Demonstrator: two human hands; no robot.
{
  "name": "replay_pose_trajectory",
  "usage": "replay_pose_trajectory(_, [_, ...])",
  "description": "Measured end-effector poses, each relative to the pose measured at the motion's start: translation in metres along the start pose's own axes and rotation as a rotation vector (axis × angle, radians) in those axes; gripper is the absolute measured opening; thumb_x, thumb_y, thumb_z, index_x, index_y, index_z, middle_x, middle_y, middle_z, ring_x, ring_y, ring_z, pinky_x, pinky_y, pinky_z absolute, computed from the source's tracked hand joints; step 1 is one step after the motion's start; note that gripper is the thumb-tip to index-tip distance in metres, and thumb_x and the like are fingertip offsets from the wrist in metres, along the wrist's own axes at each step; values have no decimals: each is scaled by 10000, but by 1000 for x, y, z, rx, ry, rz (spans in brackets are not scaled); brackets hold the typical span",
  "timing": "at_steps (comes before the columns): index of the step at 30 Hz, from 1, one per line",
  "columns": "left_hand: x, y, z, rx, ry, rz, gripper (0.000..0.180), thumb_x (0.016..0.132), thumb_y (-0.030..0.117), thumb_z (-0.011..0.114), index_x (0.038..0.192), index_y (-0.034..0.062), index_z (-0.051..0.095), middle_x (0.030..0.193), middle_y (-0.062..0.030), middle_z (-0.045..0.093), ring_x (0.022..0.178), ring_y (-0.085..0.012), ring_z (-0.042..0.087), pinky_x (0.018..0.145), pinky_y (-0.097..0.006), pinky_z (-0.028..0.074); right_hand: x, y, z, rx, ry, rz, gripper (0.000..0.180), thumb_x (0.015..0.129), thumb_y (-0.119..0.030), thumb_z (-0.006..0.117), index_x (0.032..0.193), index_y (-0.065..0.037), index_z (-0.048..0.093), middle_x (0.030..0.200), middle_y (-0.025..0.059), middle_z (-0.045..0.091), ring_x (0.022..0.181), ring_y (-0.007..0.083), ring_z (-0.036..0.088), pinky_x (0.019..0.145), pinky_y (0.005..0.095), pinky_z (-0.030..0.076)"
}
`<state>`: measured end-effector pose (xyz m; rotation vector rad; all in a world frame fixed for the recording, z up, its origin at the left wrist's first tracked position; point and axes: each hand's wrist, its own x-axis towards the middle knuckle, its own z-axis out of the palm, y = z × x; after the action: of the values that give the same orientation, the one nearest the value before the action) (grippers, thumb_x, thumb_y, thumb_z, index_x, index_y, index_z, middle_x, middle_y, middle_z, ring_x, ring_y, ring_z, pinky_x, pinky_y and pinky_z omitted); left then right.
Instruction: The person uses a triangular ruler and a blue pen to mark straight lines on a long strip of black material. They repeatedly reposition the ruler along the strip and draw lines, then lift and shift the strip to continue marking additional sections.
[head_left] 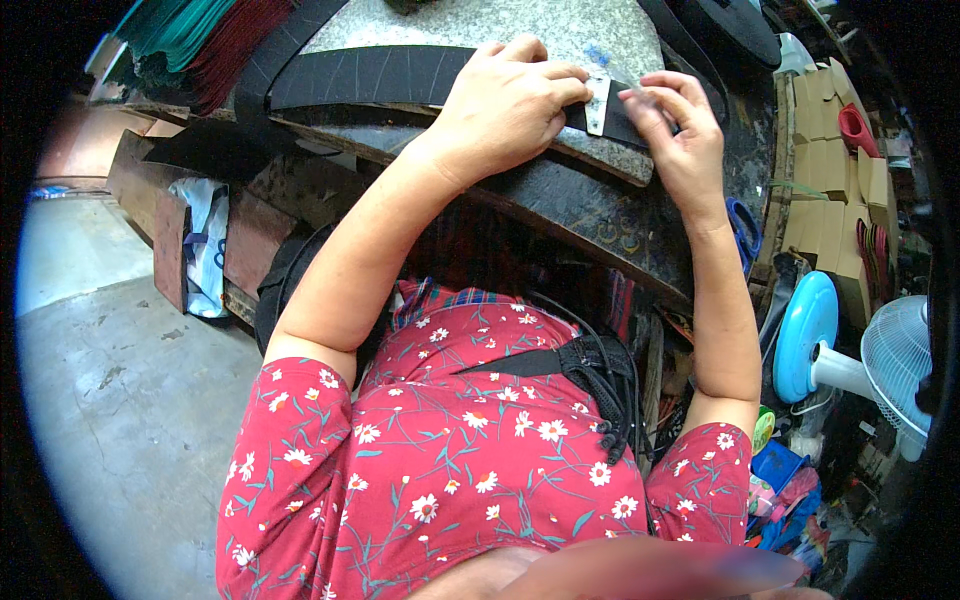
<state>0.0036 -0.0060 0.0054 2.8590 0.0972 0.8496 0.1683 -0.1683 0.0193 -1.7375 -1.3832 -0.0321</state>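
Observation:
A long black strip [375,78] with thin pale lines across it lies over a speckled grey stone slab [570,28]. My left hand [510,105] rests on the strip with its fingers curled. Its fingertips press at the edge of a small whitish plate [598,103] with dark holes or spots, laid across the strip. Just right of the plate is my right hand [682,130], thumb and fingers drawn together over the strip's end. Something small and thin may be between them, but blur hides what it is. A blue smudge marks the slab above the plate.
Dark strips hang around the slab's sides, with green and dark red bundled strands [215,50] at the far left. Right of the dark workbench [600,235] are blue-handled scissors [742,232], cardboard boxes [822,165] and a blue-and-white fan [805,335]. A wooden bench stands left.

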Motion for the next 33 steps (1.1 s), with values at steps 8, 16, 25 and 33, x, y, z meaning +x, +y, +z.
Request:
replay_pose_trajectory(8, [6,3,9,11,59,-12,373,856,478,756,1048,159,745,1214,33,701,1148,-245,596,969,-425,473,21,-5,-13,295,3,252,234,1067,-248,606,1073,-32,697,999,30,678,937,129,678,825,257,548])
replay_pose_trajectory(16, [5,2,13,15,82,-7,388,833,489,766,1065,180,730,1177,37,709,1157,-232,607,966,-427,469,31,18,3,39,-6,58,148,1017,-164,685,1090,-35,687,904,24,727,867,65,689,786,248,574])
replay_pose_trajectory(25, [5,3,14,22,93,2,403,848,511,746,1126,219,751,1218,47,706,1171,-225,601,989,-417,465,32,18,10,5,-3,104,151,1013,-174,691,1079,-38,684,860,27,728,804,69,691,754,250,571])
replay_pose_trajectory(33, [4,2,13,25,76,-8,425,853,532,732,1143,223,756,1227,49,706,1177,-227,598,1003,-421,462,29,16,9,-23,-47,55,177,1006,-185,702,1084,-27,690,867,35,732,813,78,685,751,258,549])
